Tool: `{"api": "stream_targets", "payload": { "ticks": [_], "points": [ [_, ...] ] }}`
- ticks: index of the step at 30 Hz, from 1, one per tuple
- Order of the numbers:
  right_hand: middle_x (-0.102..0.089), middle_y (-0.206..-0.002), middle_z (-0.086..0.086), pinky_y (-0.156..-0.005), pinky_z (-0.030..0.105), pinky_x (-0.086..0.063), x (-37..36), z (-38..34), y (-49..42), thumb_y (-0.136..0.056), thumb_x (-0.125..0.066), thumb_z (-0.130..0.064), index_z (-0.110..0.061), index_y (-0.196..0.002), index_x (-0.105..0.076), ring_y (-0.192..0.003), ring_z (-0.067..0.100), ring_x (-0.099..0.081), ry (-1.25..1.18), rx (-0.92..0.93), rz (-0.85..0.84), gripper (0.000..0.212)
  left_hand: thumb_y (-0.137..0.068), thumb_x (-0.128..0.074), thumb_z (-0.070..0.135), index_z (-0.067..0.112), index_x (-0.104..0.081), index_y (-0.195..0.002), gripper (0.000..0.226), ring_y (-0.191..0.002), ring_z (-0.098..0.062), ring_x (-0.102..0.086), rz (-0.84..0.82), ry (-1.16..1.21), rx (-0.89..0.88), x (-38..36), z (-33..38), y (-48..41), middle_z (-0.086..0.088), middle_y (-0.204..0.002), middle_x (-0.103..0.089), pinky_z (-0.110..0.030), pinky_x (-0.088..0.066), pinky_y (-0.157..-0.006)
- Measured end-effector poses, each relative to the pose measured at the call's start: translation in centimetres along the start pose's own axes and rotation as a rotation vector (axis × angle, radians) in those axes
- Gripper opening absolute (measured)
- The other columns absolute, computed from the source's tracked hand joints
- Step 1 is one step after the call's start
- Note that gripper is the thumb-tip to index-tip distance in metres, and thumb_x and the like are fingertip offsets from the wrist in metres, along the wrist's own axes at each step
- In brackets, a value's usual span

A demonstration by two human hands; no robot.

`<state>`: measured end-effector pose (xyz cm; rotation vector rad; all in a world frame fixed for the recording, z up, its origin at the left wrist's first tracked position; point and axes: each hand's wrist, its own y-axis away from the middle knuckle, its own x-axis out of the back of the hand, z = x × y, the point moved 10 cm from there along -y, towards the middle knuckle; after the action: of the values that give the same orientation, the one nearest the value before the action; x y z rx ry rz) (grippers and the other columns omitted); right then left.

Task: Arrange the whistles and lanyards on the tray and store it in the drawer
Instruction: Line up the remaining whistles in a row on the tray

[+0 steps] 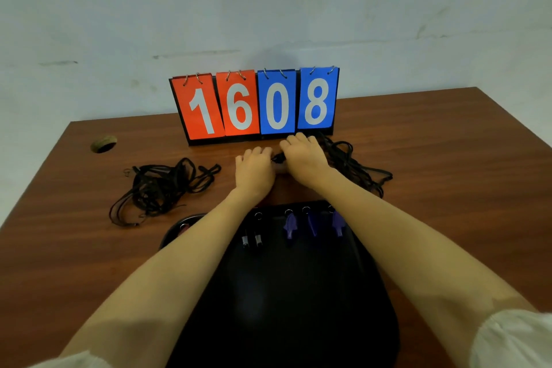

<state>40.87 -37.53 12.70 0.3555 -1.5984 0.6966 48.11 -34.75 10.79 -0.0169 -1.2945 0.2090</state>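
A black tray (298,293) lies near the table's front edge. Three purple whistles (290,225) and two dark whistles (251,239) sit in a row along its far side. Beyond the tray, my left hand (254,169) and my right hand (301,155) meet around a small dark object (277,157), likely a whistle or a lanyard clip; most of it is hidden. A pile of black lanyards (161,188) lies to the left. Another tangle of black lanyards (352,166) lies under and right of my right hand.
A flip scoreboard (257,107) reading 1608 stands at the back of the brown table (448,158), close behind my hands. A round cable hole (103,144) is at the back left. A dark round object (182,225) peeks out beside the tray under my left forearm.
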Motion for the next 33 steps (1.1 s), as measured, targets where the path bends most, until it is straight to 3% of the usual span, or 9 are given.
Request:
{"api": "stream_targets", "payload": {
  "ticks": [5,9,13,16,21,27,31,33],
  "points": [
    [-0.055,-0.118,0.014,-0.089,0.039,-0.048,1.4,-1.6,3.7,-0.093,-0.051,-0.015,-0.01,-0.13,-0.044,-0.108,0.028,-0.052,-0.442,-0.154,-0.07,0.038,-0.091,-0.052,0.023,0.015,-0.04,-0.138,0.049,-0.118,-0.026,-0.048,0.046,0.047,-0.037,3.8,-0.5,5.3,-0.006,-0.129,-0.054,-0.039,-0.035,-0.099],
    [-0.057,-0.108,0.014,-0.082,0.039,-0.049,1.9,-3.8,7.3,-0.094,-0.047,-0.018,-0.016,-0.131,-0.042,-0.096,0.029,-0.056,-0.529,-0.134,-0.101,0.037,-0.09,-0.054,0.028,0.019,-0.053,-0.127,0.037,-0.117,-0.024,-0.046,0.033,-0.023,-0.056,4.8,-1.4,10.0,-0.003,-0.126,-0.054,-0.036,-0.033,-0.098],
    [-0.055,-0.095,0.002,-0.07,0.029,-0.042,2.6,-5.1,9.8,-0.093,-0.049,-0.02,-0.018,-0.132,-0.041,-0.081,0.017,-0.053,-0.592,-0.155,-0.13,0.04,-0.088,-0.058,0.037,0.019,-0.058,-0.123,0.039,-0.117,-0.022,-0.044,0.004,-0.023,-0.081,4.5,-1.9,13.7,0.0,-0.124,-0.054,-0.035,-0.032,-0.099],
    [-0.05,-0.09,-0.003,-0.066,0.028,-0.037,2.9,-5.5,10.8,-0.092,-0.049,-0.023,-0.019,-0.127,-0.044,-0.077,0.015,-0.049,-0.573,-0.203,-0.143,0.036,-0.087,-0.06,0.039,0.018,-0.056,-0.126,0.044,-0.118,-0.023,-0.044,0.017,-0.015,-0.121,4.4,-1.4,15.3,0.0,-0.125,-0.055,-0.034,-0.032,-0.098],
    [-0.056,-0.085,0.005,-0.058,0.031,-0.043,1.6,-5.5,12.0,-0.09,-0.053,-0.03,-0.013,-0.097,-0.044,-0.075,0.026,-0.055,-0.461,-0.374,-0.231,0.02,-0.089,-0.056,0.039,0.018,-0.054,-0.127,0.044,-0.123,-0.024,-0.039,0.009,-0.081,-0.148,3.5,-0.8,16.0,0.0,-0.129,-0.052,-0.035,-0.029,-0.102],
    [-0.061,-0.09,0.013,-0.06,0.034,-0.039,0.8,-6.5,12.0,-0.091,-0.053,-0.035,-0.006,-0.109,-0.046,-0.087,0.031,-0.06,-0.258,-0.369,-0.225,0.035,-0.088,-0.058,0.032,0.013,-0.055,-0.127,0.043,-0.124,-0.03,-0.04,-0.003,-0.129,-0.136,2.2,-0.7,16.0,-0.006,-0.129,-0.053,-0.04,-0.027,-0.104],
    [-0.064,-0.096,0.017,-0.058,0.034,-0.039,0.6,-7.1,11.7,-0.092,-0.052,-0.033,-0.005,-0.11,-0.047,-0.086,0.032,-0.061,-0.235,-0.31,-0.177,0.034,-0.075,-0.073,0.026,0.011,-0.07,-0.101,0.03,-0.103,-0.035,-0.057,0.029,-0.119,-0.152,1.8,-0.7,15.8,-0.009,-0.103,-0.068,-0.047,-0.039,-0.095],
    [-0.065,-0.096,0.017,-0.059,0.034,-0.039,0.7,-7.0,11.7,-0.093,-0.05,-0.032,-0.004,-0.109,-0.049,-0.086,0.033,-0.061,-0.197,-0.293,-0.157,0.032,-0.076,-0.072,0.026,0.011,-0.07,-0.102,0.03,-0.104,-0.034,-0.057,0.043,-0.106,-0.151,1.8,-0.8,15.7,-0.008,-0.104,-0.067,-0.049,-0.036,-0.099]
  ]
}}
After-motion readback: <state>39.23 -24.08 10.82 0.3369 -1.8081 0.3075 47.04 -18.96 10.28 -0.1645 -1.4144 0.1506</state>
